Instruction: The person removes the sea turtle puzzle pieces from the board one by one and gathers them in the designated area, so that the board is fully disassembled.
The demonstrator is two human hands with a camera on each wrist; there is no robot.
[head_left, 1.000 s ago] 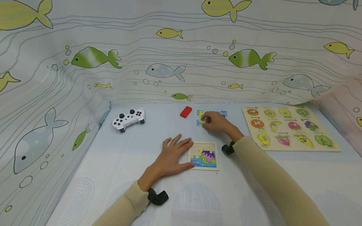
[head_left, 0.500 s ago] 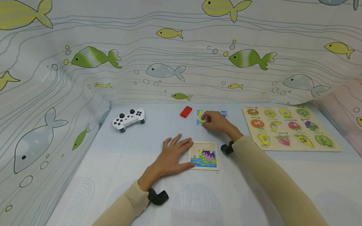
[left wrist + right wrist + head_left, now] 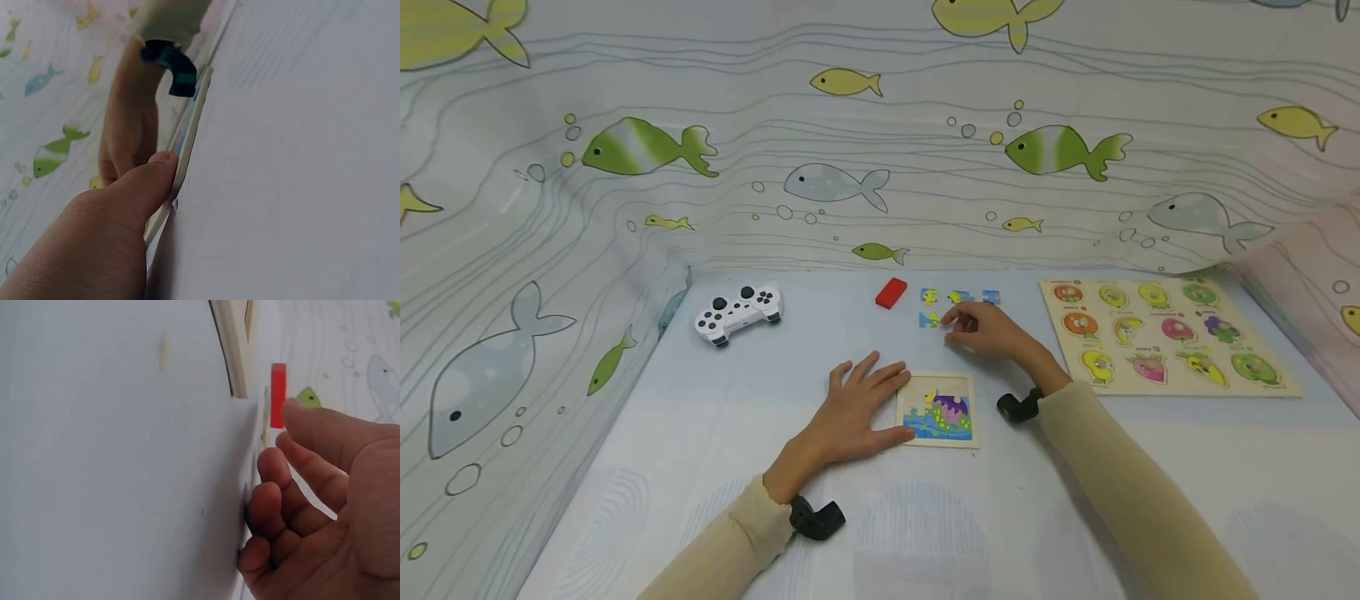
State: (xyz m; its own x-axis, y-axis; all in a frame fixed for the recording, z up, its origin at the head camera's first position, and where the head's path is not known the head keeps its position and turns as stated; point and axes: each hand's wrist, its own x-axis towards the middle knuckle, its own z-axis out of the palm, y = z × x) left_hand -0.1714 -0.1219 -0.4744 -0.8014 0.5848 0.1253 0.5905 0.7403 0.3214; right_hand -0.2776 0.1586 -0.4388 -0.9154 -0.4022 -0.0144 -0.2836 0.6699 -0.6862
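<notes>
My left hand (image 3: 850, 421) lies with fingers spread at the left side of a small wooden puzzle tray (image 3: 976, 417), its thumb on the tray's lower left edge. A partly filled jigsaw picture (image 3: 953, 412) in purple, green and blue sits inside the tray. Beyond it, my right hand (image 3: 988, 331) hovers low with loosely bent fingers. Its fingertips are just right of a loose blue-and-yellow jigsaw piece (image 3: 929, 320). In the right wrist view, nothing shows between thumb and fingers. More loose pieces (image 3: 960, 296) lie in a row behind that hand.
A red block (image 3: 891, 293) lies left of the loose pieces. Farther left is a white game controller (image 3: 739, 314). On the right lies a wooden fruit puzzle board (image 3: 1165, 337), close to my right forearm. A fish-print cloth (image 3: 715, 200) rises behind the table.
My right hand has drawn back slightly to the right, uncovering the loose pieces. The left hand keeps its place at the tray. The head view has shifted a little.
</notes>
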